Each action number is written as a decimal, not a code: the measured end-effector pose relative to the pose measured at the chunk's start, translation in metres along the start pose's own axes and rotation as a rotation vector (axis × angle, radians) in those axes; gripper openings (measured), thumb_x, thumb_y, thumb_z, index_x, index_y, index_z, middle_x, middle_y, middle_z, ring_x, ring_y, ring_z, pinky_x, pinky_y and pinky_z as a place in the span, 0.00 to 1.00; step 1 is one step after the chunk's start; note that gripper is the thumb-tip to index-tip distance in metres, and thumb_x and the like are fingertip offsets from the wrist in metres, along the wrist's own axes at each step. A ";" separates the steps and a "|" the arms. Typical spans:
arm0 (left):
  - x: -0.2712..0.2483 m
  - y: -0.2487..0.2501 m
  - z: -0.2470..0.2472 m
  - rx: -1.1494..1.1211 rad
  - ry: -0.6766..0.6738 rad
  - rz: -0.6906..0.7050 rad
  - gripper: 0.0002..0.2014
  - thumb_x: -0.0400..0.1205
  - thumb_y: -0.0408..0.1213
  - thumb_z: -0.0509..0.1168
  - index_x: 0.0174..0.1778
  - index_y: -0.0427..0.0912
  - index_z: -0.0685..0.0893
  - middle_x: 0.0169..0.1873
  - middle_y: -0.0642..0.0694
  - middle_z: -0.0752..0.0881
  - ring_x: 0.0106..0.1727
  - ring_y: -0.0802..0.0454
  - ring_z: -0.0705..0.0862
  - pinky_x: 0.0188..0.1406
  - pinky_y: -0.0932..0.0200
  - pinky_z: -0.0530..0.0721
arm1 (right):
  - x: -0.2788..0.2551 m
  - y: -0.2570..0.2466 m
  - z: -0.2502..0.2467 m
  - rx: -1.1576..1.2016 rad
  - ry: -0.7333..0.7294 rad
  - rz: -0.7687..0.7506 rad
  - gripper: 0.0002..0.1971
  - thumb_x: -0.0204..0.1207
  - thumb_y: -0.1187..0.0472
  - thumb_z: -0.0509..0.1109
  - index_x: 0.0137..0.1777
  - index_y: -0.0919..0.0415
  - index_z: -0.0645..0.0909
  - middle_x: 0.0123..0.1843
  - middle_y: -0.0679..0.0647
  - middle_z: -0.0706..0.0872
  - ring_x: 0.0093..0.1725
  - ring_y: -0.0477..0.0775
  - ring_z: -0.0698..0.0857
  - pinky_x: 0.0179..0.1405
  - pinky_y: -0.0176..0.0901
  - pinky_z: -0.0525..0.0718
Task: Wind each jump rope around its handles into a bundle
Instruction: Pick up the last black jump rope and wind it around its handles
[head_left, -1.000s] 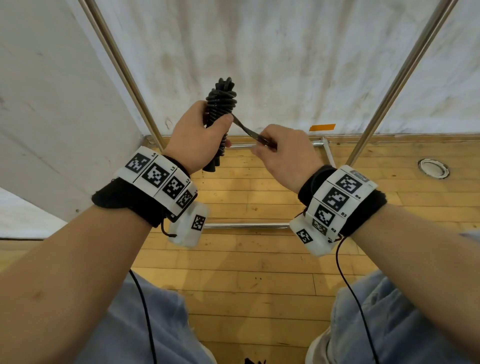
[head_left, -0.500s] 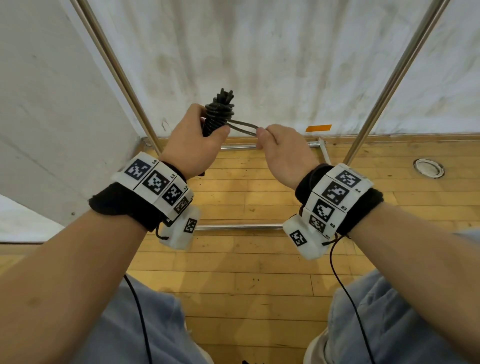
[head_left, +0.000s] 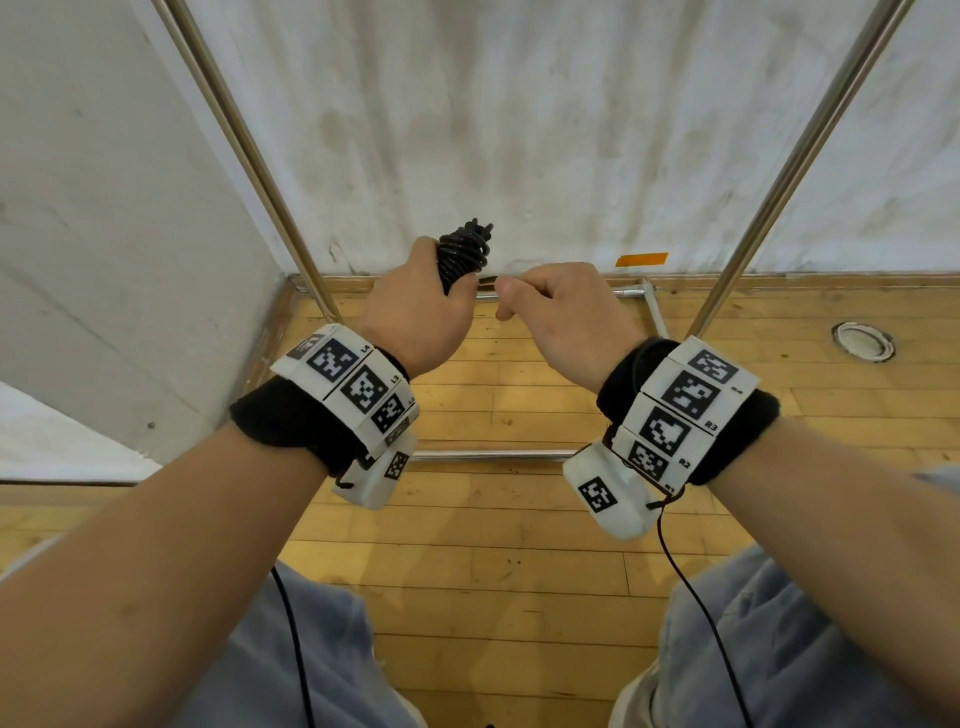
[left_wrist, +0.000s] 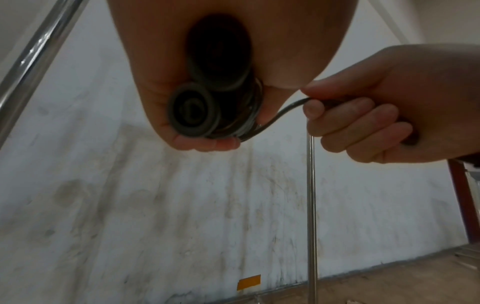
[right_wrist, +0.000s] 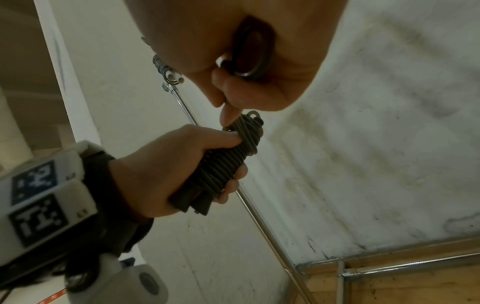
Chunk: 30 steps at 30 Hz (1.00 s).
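Slack's basically gone now: our left hand (head_left: 415, 306) grips the bundle (head_left: 464, 251), right hand (head_left: 561, 312) pinches the rope's last loop (left_wrist: 275, 115) right beside it, ready for tucking.

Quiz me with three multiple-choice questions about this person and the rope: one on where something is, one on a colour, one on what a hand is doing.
1. Where is the orange tape?
A. on the floor
B. low on the wall
C. on a pole

2. What colour is the wound rope bundle?
A. black
B. red
C. yellow

3. What is the right hand doing?
A. hanging open
B. gripping a pole
C. pinching the rope's loose end

Answers: B, it sits just above the floorboards; A, the coils are dark in every view; C, the left wrist view shows fingers curled round the strand while the left hand holds the bundle.
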<state>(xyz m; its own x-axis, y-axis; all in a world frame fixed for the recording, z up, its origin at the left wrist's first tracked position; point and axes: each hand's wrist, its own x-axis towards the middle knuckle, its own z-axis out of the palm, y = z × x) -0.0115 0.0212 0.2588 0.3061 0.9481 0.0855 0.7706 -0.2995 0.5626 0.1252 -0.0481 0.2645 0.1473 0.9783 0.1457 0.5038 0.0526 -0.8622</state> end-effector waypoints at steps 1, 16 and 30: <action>-0.002 0.001 0.000 -0.010 -0.007 0.005 0.19 0.85 0.51 0.55 0.66 0.43 0.69 0.37 0.50 0.80 0.36 0.52 0.81 0.33 0.54 0.76 | 0.000 0.000 0.000 -0.001 0.000 -0.006 0.19 0.83 0.53 0.60 0.31 0.54 0.81 0.11 0.42 0.65 0.13 0.43 0.64 0.16 0.28 0.62; -0.003 -0.006 -0.006 -0.356 -0.251 0.025 0.25 0.78 0.47 0.71 0.68 0.47 0.72 0.44 0.55 0.83 0.43 0.59 0.87 0.43 0.61 0.86 | 0.007 0.015 -0.003 -0.111 0.134 -0.039 0.18 0.85 0.54 0.56 0.33 0.52 0.77 0.26 0.42 0.75 0.23 0.31 0.73 0.26 0.23 0.68; -0.005 0.005 -0.005 -0.716 -0.229 -0.075 0.18 0.76 0.32 0.71 0.61 0.39 0.76 0.43 0.41 0.87 0.39 0.45 0.91 0.36 0.50 0.90 | 0.006 0.008 -0.004 -0.085 0.067 -0.014 0.08 0.80 0.57 0.65 0.42 0.57 0.82 0.33 0.42 0.80 0.35 0.40 0.78 0.35 0.33 0.73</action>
<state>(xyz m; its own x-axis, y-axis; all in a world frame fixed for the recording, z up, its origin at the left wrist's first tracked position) -0.0119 0.0159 0.2655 0.4358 0.8941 -0.1035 0.2662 -0.0182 0.9637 0.1337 -0.0425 0.2602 0.1951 0.9617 0.1926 0.5759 0.0466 -0.8162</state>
